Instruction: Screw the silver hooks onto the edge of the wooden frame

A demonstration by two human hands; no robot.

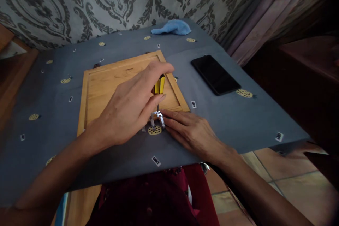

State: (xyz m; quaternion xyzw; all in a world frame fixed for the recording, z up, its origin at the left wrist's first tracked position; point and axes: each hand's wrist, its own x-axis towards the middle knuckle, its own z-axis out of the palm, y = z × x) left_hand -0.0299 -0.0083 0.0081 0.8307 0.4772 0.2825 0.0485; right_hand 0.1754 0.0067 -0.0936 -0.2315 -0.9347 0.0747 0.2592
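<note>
- The counter [225,123] spreads beneath both hands and runs out well past them.
- The board [106,81] lies flat under and beyond the left hand, its near right corner close by the right fingertips. Nothing seen clamps it, so a sideways push could slide it.
- The left hand [135,102] is wrapped around the screwdriver from above, thumb on the near side.
- The right hand [196,134] lies low, fingers stretched to the hinge; whether they pinch it or only steady it, I cannot tell.
- The phone [215,75] rests beyond the right hand and to its right, well apart.
- The cloth [173,27] sits far beyond both hands.
- The screwdriver [159,85] is in the left hand. Off-line pressure could slip it towards the right fingertips. Its long axis stands nearly upright, handle up, shaft down at the hinge.
- The hinge [160,116] is at the board's near edge, between the hands. Uneven support might let it shift. Its arms reach towards the person.
</note>
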